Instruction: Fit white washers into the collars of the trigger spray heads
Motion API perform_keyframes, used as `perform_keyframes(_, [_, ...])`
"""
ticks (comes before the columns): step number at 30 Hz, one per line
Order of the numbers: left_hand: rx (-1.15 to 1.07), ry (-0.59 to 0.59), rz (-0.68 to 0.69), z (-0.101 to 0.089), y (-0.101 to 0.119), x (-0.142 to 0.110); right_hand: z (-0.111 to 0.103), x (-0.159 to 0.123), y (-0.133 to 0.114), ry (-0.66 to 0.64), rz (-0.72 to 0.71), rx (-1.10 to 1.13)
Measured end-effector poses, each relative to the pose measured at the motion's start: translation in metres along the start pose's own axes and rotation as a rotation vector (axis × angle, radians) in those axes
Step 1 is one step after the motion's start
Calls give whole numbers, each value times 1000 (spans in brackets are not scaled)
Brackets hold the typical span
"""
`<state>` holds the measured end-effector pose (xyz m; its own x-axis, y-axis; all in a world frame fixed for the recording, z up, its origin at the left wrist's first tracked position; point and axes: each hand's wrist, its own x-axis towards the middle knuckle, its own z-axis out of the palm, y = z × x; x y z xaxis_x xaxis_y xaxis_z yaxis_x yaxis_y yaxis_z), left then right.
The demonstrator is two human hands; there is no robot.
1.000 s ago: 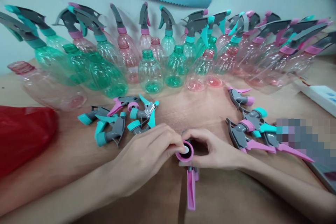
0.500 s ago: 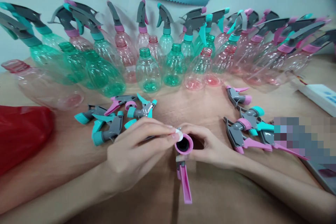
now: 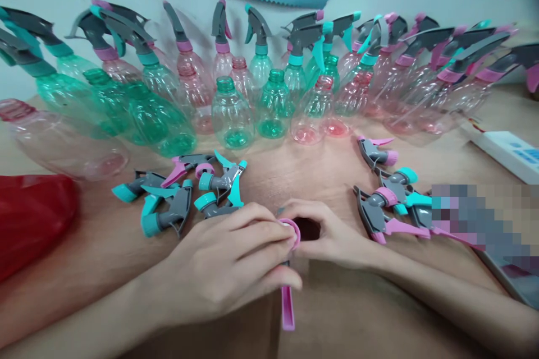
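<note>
My right hand (image 3: 324, 230) is closed around a grey and pink trigger spray head (image 3: 288, 308). Its pink collar (image 3: 298, 234) faces up toward me and the pink trigger points down at the near side. The fingertips of my left hand (image 3: 236, 258) press into the collar's opening, on a small white disc (image 3: 287, 224) that shows only at its edge. The left thumb lies lower, across the trigger. Most of the grey body is hidden behind my fingers.
Loose spray heads lie in a left group (image 3: 172, 207) and a right group (image 3: 379, 207). Behind stand rows of green bottles (image 3: 273, 112) and pink bottles (image 3: 311, 118), many with sprayers fitted. A red bag (image 3: 33, 219) lies at left, a white power strip (image 3: 511, 151) at right.
The white disc, held at the collar's rim before, now sits in the opening under my left fingertips. My left hand has moved over the collar, and its thumb has dropped away from the fingers.
</note>
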<state>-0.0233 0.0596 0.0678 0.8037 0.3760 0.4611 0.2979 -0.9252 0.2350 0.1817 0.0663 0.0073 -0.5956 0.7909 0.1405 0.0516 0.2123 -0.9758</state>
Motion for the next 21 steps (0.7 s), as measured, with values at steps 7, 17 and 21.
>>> perform_keyframes(7, [-202, -26, -253, -6, 7, 2, 1, 0, 0, 11, 0, -1])
perform_keyframes(17, [-285, -61, -540, -2, 3, 1, 2, 0, -2, 24, -1, -88])
perform_keyframes(21, [-243, -148, -636, -3, 1, -1, 3, -1, -2, 10, 10, -151])
